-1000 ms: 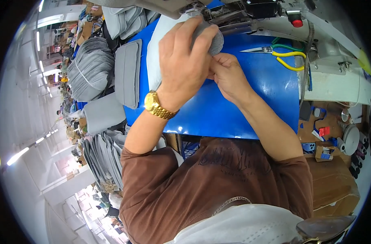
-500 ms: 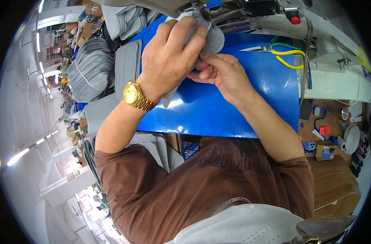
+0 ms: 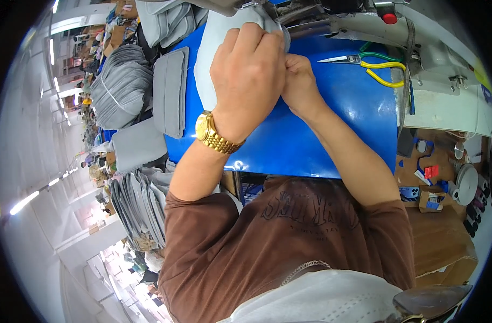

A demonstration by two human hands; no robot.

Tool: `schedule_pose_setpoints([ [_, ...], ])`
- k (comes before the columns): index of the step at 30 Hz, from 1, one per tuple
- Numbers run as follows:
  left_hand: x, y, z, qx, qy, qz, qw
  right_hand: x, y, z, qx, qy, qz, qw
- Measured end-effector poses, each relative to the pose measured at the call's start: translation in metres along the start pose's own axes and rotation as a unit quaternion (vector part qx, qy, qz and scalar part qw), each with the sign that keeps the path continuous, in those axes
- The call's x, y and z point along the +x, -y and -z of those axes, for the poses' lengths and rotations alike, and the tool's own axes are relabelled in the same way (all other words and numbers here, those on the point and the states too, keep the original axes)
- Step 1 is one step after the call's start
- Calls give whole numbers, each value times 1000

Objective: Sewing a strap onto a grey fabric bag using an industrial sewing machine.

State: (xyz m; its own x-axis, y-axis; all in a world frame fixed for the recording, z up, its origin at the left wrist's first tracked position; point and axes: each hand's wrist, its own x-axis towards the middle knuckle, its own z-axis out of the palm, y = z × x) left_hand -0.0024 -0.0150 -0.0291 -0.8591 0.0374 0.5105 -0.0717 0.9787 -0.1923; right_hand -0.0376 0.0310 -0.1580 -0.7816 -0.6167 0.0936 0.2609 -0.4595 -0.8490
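Note:
A pale grey fabric piece lies over the blue tabletop, its far end running under the metal parts of a sewing machine. My left hand, with a gold watch on its wrist, is closed over the fabric's right part, fingers bent toward the machine. Right beside it, my right hand pinches at the fabric's edge, thumb and fingers pressed together. The two hands touch or nearly touch. What lies between their fingertips is mostly hidden.
Thread snips with yellow and green handles lie right of my hands. A flat grey padded panel rests at the table's left edge. Bundled grey pieces and a further stack stand beyond it. A red button sits on the machine.
My left hand and forearm have shifted right and turned. The fabric now spreads out flatter to the left of my hand. My right hand has drawn up close, its fingers now closed.

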Motion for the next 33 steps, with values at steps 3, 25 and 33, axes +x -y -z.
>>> schedule_pose_setpoints([
  [3,1,2,-14,-19,-69,11,997,7,11,-2,46,16,-36,998],
  [25,-33,58,-69,-471,37,246,846,15,83,31,-154,96,-57,982],
  [33,-24,70,-83,-492,31,323,808,29,98,46,-168,125,-39,977],
])
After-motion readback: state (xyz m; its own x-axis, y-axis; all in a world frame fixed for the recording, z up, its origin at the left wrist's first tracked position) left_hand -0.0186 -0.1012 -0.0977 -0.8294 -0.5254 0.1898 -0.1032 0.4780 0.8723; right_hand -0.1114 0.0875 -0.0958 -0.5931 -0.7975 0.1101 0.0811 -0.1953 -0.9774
